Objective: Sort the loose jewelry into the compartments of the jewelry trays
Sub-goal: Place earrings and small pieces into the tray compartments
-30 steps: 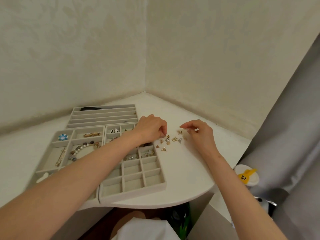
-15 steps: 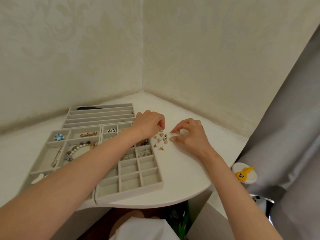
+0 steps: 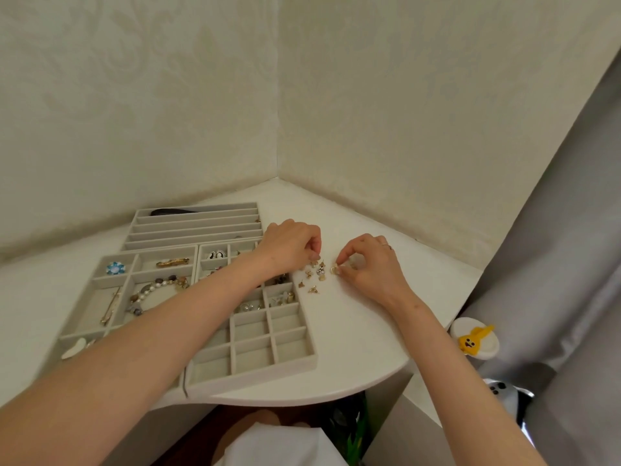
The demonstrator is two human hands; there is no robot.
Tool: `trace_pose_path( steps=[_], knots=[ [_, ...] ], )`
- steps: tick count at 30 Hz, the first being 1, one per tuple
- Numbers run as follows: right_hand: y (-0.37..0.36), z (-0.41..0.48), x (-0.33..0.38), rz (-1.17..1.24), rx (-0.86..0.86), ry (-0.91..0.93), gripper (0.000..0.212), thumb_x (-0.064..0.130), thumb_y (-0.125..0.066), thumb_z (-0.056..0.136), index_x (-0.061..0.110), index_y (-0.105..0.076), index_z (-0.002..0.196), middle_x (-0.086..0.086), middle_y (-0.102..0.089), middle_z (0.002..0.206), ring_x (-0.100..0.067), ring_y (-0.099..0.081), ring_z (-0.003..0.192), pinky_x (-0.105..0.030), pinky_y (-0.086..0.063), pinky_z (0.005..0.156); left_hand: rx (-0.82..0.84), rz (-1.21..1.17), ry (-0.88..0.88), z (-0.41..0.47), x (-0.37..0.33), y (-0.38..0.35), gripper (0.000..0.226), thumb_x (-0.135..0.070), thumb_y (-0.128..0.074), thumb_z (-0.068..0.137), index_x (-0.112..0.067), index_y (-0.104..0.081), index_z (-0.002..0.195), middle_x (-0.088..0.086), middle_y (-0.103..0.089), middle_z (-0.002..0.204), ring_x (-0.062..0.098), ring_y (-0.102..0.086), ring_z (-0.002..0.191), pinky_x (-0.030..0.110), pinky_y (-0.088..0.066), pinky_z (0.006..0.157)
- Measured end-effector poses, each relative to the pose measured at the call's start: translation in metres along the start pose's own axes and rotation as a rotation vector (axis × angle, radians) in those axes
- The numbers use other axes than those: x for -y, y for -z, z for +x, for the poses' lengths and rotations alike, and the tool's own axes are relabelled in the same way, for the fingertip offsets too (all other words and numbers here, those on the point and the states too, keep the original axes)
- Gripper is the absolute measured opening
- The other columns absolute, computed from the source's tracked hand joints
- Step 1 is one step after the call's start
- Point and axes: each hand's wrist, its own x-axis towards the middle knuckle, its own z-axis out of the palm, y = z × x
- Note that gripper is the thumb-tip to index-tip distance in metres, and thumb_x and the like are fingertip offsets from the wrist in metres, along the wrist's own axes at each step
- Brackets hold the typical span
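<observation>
Picking is underway: right hand (image 3: 368,264) pinches a small gold earring (image 3: 334,270) from the loose earrings (image 3: 314,275) mid-table (image 3: 353,348); left hand (image 3: 290,245) pinches something tiny, unclear. Next, carry it to the grid tray (image 3: 295,359), probably an empty compartment.

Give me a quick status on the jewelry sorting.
Left hand pinched over loose earrings. Right hand pinching one small gold piece. Grid tray beside pile, near compartments empty. Nothing in the way.
</observation>
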Motion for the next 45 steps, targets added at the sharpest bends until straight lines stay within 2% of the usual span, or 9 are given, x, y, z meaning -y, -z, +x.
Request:
trace_pose_path(
  steps=[8,11,16,21,26,31,38,42,45],
  knots=[
    [0.001,-0.002,0.000,0.133,-0.052,0.004,0.017,0.022,-0.069,0.080,0.033,-0.056,0.076,0.011,-0.058,0.097,-0.009,-0.041,0.102,-0.030,-0.031,0.097,0.032,0.042,-0.005,0.000,-0.002,-0.003,0.005,-0.027,-0.063,0.085,-0.023,-0.060,0.085,-0.008,-0.063,0.096,0.014,-0.049,0.095,0.030,-0.031,0.078],
    [0.003,-0.002,0.000,0.235,-0.103,-0.021,0.010,0.021,-0.069,0.080,0.025,-0.061,0.081,0.017,-0.058,0.092,-0.006,-0.043,0.100,-0.029,-0.033,0.096,-0.022,-0.005,-0.001,0.001,-0.001,-0.002,0.004,-0.025,-0.061,0.086,-0.021,-0.060,0.084,-0.006,-0.062,0.097,0.016,-0.050,0.095,0.029,-0.032,0.076],
    [0.007,-0.005,0.003,0.323,-0.146,-0.036,0.009,0.021,-0.070,0.082,0.018,-0.064,0.087,0.021,-0.057,0.083,0.001,-0.047,0.093,-0.016,-0.034,0.082,-0.089,-0.396,0.091,-0.003,0.001,0.009,0.005,-0.015,-0.063,0.086,-0.014,-0.059,0.084,0.001,-0.067,0.094,0.015,-0.062,0.087,0.028,-0.047,0.078],
    [0.008,-0.007,0.007,0.378,-0.141,-0.018,0.012,0.014,-0.069,0.082,0.022,-0.059,0.080,0.015,-0.061,0.083,-0.002,-0.053,0.084,-0.013,-0.038,0.072,-0.090,-0.679,0.144,-0.014,0.003,0.019,0.014,-0.004,-0.060,0.087,-0.012,-0.056,0.076,0.017,-0.069,0.093,0.016,-0.069,0.078,0.018,-0.053,0.067],
    [0.008,-0.009,0.009,0.478,-0.153,0.009,0.014,-0.003,-0.065,0.079,0.008,-0.057,0.080,-0.002,-0.064,0.079,-0.003,-0.055,0.065,-0.011,-0.045,0.064,-0.053,-0.789,0.185,-0.029,0.010,0.026,0.009,-0.006,-0.059,0.089,-0.008,-0.055,0.080,0.013,-0.071,0.088,0.018,-0.070,0.080,0.037,-0.055,0.077],
    [0.006,-0.008,0.009,0.468,-0.143,0.036,0.011,-0.006,-0.063,0.078,0.003,-0.058,0.081,-0.004,-0.064,0.078,-0.003,-0.054,0.064,-0.012,-0.044,0.065,-0.012,-0.985,0.257,-0.046,0.013,0.039,0.007,-0.008,-0.058,0.090,-0.005,-0.054,0.086,0.010,-0.072,0.085,0.013,-0.070,0.073,0.022,-0.056,0.065],
    [0.006,-0.008,0.011,0.455,-0.109,0.105,0.030,-0.010,-0.057,0.080,0.013,-0.068,0.096,0.002,-0.064,0.080,-0.005,-0.054,0.071,-0.013,-0.044,0.072,0.036,-0.783,0.255,-0.072,0.023,0.057,0.009,-0.014,-0.058,0.090,-0.006,-0.058,0.093,0.000,-0.069,0.076,-0.001,-0.063,0.059,0.011,-0.047,0.056],
    [0.006,-0.006,0.016,0.406,-0.062,0.112,0.026,-0.006,-0.060,0.082,0.016,-0.071,0.088,0.007,-0.066,0.086,0.000,-0.054,0.072,-0.020,-0.046,0.075,0.107,-0.581,0.205,-0.090,0.034,0.068,0.006,-0.017,-0.061,0.087,-0.011,-0.063,0.088,-0.001,-0.068,0.078,0.004,-0.061,0.067,0.015,-0.048,0.067],
    [0.003,-0.009,0.030,0.411,-0.004,0.151,0.026,-0.004,-0.062,0.083,0.020,-0.071,0.087,0.010,-0.065,0.084,0.003,-0.055,0.071,-0.015,-0.044,0.073,0.199,-0.524,0.208,-0.104,0.044,0.076,0.003,-0.017,-0.065,0.084,-0.013,-0.064,0.084,-0.003,-0.067,0.076,0.006,-0.060,0.069,0.019,-0.048,0.069]
  ],
)
